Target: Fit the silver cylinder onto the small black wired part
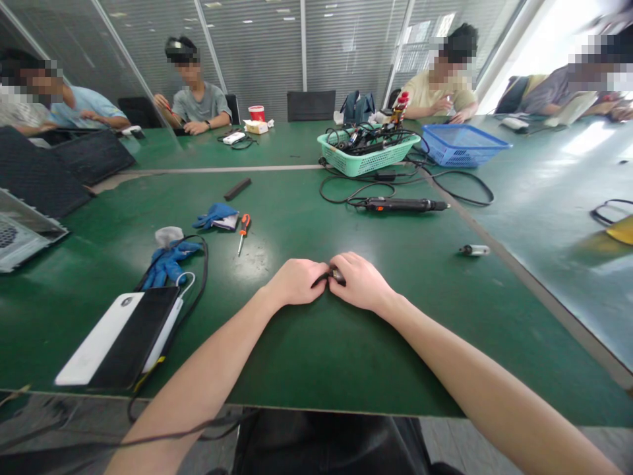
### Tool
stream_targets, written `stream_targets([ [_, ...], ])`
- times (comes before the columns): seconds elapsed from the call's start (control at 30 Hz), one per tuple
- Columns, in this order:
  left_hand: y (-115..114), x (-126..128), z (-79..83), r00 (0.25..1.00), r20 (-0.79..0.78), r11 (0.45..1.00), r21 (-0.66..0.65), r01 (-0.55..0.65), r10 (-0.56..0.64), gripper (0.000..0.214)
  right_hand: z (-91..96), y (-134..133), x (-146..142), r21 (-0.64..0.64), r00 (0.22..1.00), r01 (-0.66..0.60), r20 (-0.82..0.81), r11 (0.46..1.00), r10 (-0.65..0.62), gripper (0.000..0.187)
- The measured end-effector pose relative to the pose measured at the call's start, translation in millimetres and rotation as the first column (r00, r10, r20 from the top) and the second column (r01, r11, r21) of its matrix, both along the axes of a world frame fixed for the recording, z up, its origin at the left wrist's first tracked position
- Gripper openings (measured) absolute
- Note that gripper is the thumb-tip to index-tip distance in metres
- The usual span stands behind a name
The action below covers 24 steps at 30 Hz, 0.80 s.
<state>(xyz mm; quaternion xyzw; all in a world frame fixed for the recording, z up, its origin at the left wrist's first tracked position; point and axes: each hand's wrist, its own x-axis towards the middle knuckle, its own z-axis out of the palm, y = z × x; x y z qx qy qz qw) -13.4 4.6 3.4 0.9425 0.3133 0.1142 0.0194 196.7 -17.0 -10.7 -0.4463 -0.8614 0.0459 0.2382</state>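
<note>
My left hand point(301, 280) and my right hand point(360, 280) meet over the green table, both with fingers closed. Between them is a small dark part with a rounded metallic end point(338, 276), pinched in my right hand. A thin black curved piece point(320, 278) shows at the fingertips of my left hand. Fingers cover most of both pieces, so their kind and whether they are joined cannot be made out. To the right lies a small silver cylinder with a dark tip point(475, 251). An orange-handled screwdriver point(244, 227) rests beyond my left hand.
A black power screwdriver point(403, 205) with its cable lies ahead, before a green basket point(368, 160) of tools and a blue basket point(457, 148). At left are blue gloves point(171, 260), a phone point(136, 336) and a black cable. Several people sit around the table.
</note>
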Motion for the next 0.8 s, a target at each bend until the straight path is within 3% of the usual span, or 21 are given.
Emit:
stream_targets([
  [0.8,-0.2,0.4,0.9,1.000,-0.015,1.000,-0.003,-0.005,0.005,0.013,0.6,-1.9,-1.8,0.002,1.000,0.011,0.002,1.000,-0.011,0.009],
])
